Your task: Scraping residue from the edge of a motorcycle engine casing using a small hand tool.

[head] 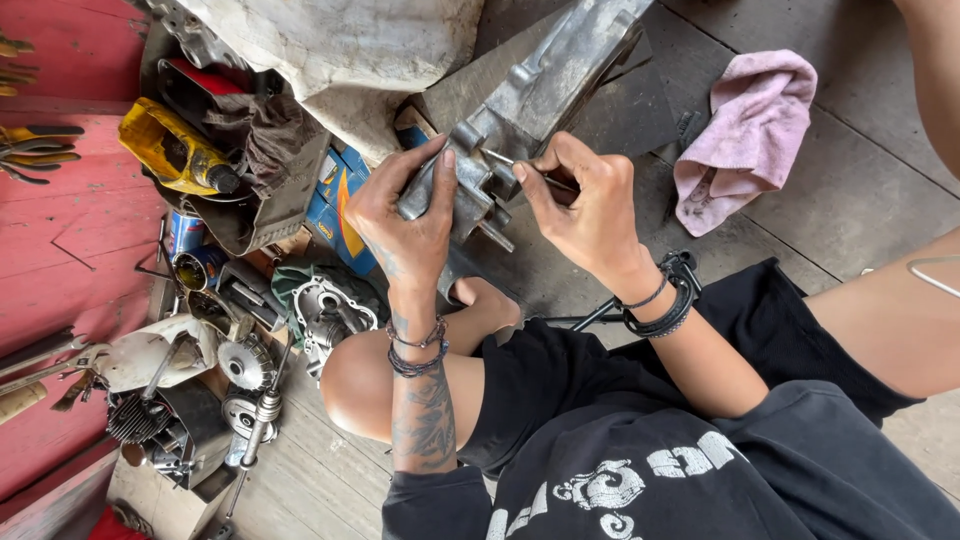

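While left hand [408, 215] grips metal casing [520, 100], right hand [580, 205] pinches thin rod [528, 168].

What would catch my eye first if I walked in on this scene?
Two hands at centre: the left hand grips a grey metal engine casing while the right hand pinches a thin metal tool against it. A pink rag lies upper right; gears and engine parts crowd the left.
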